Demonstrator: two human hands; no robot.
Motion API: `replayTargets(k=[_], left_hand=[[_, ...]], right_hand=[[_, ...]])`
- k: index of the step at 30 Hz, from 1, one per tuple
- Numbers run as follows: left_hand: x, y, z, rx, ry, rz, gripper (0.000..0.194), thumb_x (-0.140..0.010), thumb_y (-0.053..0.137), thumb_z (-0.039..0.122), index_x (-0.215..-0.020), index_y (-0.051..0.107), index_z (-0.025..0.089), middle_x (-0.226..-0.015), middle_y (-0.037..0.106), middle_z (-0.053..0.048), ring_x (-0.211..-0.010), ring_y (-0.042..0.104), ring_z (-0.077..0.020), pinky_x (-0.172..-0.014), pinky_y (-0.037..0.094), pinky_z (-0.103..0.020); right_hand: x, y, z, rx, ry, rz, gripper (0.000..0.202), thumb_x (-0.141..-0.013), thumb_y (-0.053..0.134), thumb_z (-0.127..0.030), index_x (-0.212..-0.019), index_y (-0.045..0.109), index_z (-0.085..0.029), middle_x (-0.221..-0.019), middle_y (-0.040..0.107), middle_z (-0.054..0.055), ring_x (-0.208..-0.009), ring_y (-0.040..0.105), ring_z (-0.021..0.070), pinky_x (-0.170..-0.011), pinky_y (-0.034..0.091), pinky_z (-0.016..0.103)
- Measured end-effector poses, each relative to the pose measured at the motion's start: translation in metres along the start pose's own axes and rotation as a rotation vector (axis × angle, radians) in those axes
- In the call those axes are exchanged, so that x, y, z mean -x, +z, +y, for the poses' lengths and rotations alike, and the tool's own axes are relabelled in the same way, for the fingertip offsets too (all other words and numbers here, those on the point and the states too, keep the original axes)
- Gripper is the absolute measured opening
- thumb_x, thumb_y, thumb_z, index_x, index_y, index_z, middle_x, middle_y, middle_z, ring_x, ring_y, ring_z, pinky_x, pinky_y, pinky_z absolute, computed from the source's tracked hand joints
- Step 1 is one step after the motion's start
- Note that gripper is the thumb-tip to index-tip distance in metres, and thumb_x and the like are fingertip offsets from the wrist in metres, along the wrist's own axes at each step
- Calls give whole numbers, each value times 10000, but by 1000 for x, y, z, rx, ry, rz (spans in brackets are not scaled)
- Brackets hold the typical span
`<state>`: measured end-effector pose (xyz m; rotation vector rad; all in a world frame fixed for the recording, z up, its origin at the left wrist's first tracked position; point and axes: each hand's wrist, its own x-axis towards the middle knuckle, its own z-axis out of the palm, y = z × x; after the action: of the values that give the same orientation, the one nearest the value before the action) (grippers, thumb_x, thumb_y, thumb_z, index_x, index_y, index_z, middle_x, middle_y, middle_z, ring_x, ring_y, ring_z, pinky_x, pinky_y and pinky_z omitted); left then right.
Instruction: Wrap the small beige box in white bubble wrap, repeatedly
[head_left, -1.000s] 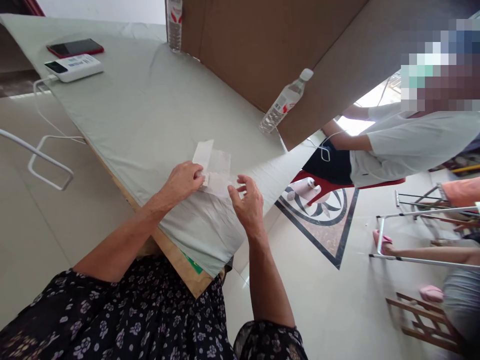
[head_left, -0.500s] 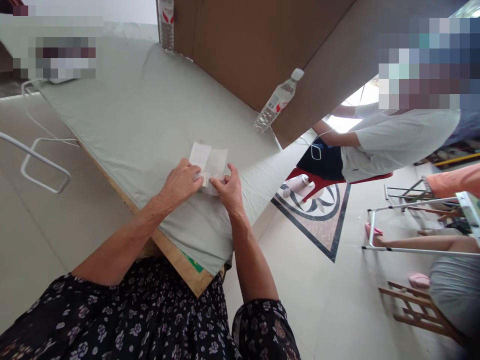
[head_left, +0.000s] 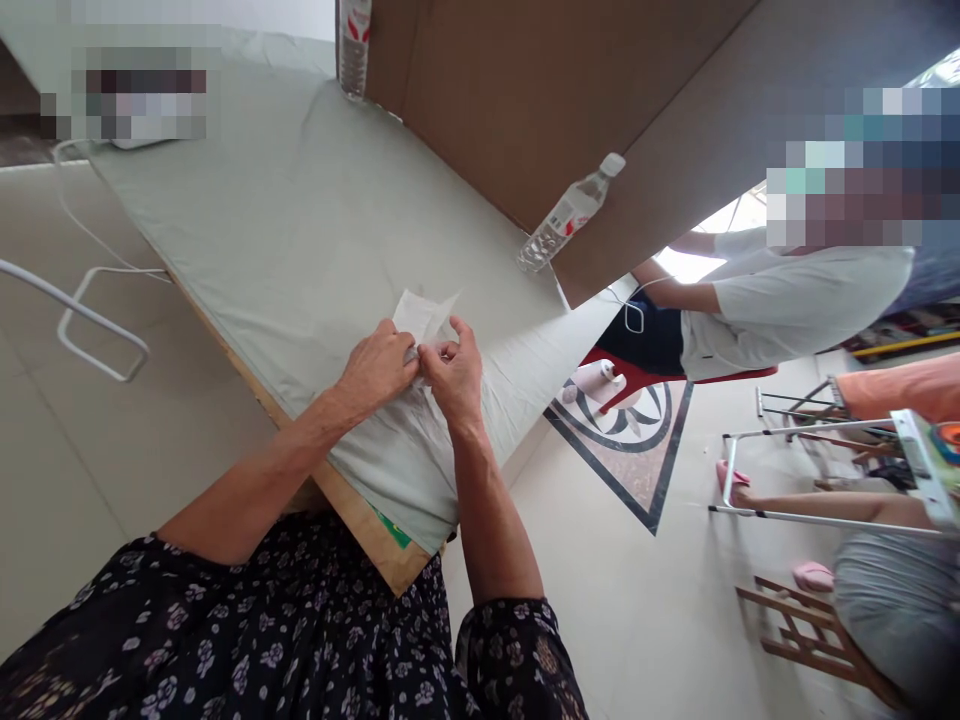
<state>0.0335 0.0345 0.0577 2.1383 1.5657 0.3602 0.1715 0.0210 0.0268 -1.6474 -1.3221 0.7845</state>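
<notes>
A thin white sheet [head_left: 420, 314], paper-like and partly see-through, lies on the pale green tablecloth [head_left: 300, 220] near the table's corner. My left hand [head_left: 380, 366] is closed on its near left part, fingers bent over it. Right beside it, my right hand [head_left: 456, 372] pinches the sheet with thumb and forefinger, and the two hands nearly touch. The far part of the sheet sticks up beyond my fingers, its right side folded and raised. What lies between my fingertips is mostly hidden.
Against a large brown cardboard box [head_left: 487, 110] stand one water bottle [head_left: 574, 215] and another bottle [head_left: 354, 50]. A person in a white shirt [head_left: 810, 300] sits to the right. Metal-framed and wooden stools [head_left: 817, 635] are on the floor. A white cable [head_left: 105, 270] hangs at left.
My right hand has come in against my left. The sheet's right side, flatter before, is now folded up and inward. A small off-white piece between my fingers is now covered. The view has shifted slightly.
</notes>
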Motion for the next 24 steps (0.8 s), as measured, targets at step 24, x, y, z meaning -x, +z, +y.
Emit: replayTargets(k=[24], left_hand=[[1,16,-18,412,14,154,659,-800,583,172,-1455,542,107,-929,618,-37,-780,558,-169,-873,517,-338]], right_hand=[[-14,-26,13,-161,75,-41,388,-865,631,-292,-1236,595,-184,-966,745,34,-578,610,92,-496,473,214]])
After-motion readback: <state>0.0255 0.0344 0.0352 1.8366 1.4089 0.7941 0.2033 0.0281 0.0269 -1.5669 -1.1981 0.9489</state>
